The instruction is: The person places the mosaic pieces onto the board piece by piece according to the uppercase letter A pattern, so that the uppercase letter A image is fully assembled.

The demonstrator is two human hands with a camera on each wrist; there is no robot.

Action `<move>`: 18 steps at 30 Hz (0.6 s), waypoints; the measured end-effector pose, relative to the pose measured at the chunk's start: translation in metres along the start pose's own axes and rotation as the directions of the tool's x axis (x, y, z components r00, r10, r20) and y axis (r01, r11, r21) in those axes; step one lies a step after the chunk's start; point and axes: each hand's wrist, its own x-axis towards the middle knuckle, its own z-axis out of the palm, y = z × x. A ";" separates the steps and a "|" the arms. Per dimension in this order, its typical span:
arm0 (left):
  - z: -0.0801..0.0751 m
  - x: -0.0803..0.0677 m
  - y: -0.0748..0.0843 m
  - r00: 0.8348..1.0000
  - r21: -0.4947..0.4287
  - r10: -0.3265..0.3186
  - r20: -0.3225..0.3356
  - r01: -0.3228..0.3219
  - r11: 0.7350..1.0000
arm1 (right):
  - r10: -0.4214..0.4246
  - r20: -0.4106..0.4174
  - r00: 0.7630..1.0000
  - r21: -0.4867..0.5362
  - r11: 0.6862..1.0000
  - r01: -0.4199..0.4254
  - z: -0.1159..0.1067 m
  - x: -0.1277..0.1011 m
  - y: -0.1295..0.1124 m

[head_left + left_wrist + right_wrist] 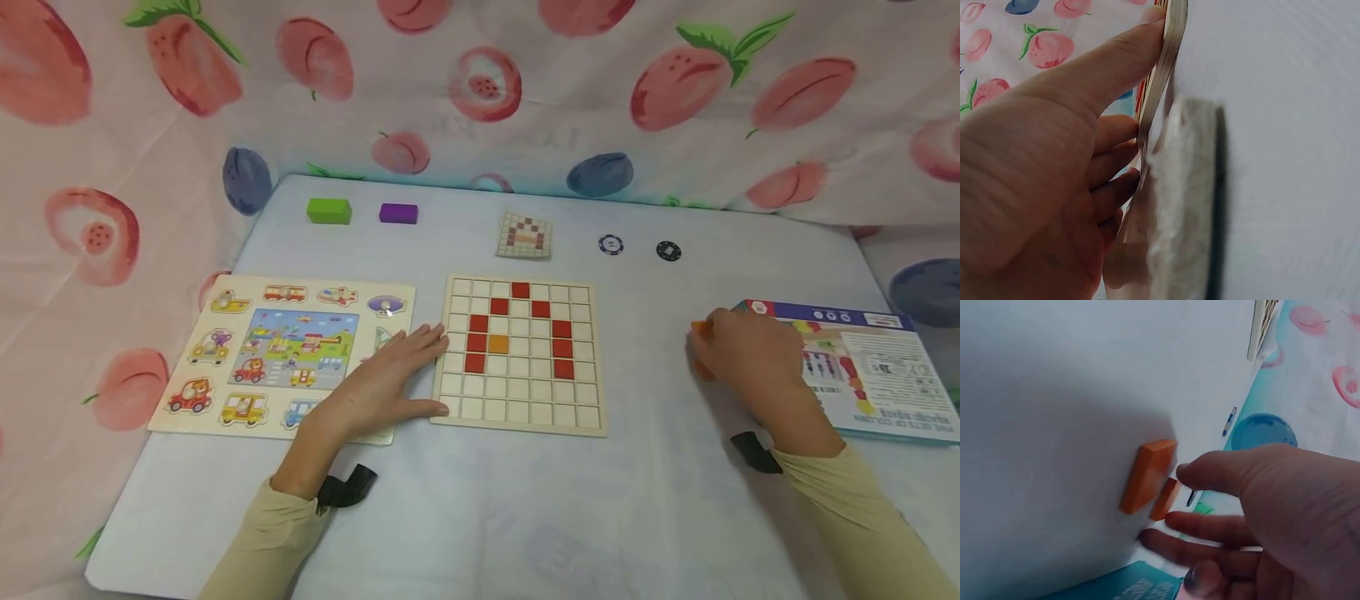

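Observation:
A square wooden grid board (pixel 525 400) lies mid-table, with several red tiles (pixel 562 348) in an arch and one orange tile (pixel 498 343). My left hand (pixel 375 375), fingers spread and fairly straight, touches the board's left edge with thumb and fingertips. At the right, my right hand (pixel 750 354) is low over the table beside the box. In the right wrist view, its thumb and finger pinch a small orange piece (pixel 1164 500) at its two ends. A larger orange block (pixel 1147 475) stands right beside that piece on the table.
A vehicle picture puzzle (pixel 202 333) lies under the left forearm side. Along the back are a green block (pixel 328 212), a purple block (pixel 398 214), a small pattern card (pixel 525 235) and two round chips (pixel 611 244). A printed box (pixel 885 383) lies far right.

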 end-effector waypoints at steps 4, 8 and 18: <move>-0.001 0.000 0.000 1.000 -0.005 -0.001 -0.004 0.001 1.000 | -0.057 -0.003 0.998 0.017 0.998 0.057 0.005 0.000 0.004; -0.001 0.000 0.000 1.000 -0.011 -0.001 -0.005 0.001 1.000 | -0.087 -0.012 0.996 0.038 0.995 0.087 0.011 0.001 0.006; 0.000 0.000 0.000 1.000 -0.012 -0.007 0.001 0.007 1.000 | -0.171 -0.154 0.973 0.158 0.968 0.195 0.015 -0.001 -0.015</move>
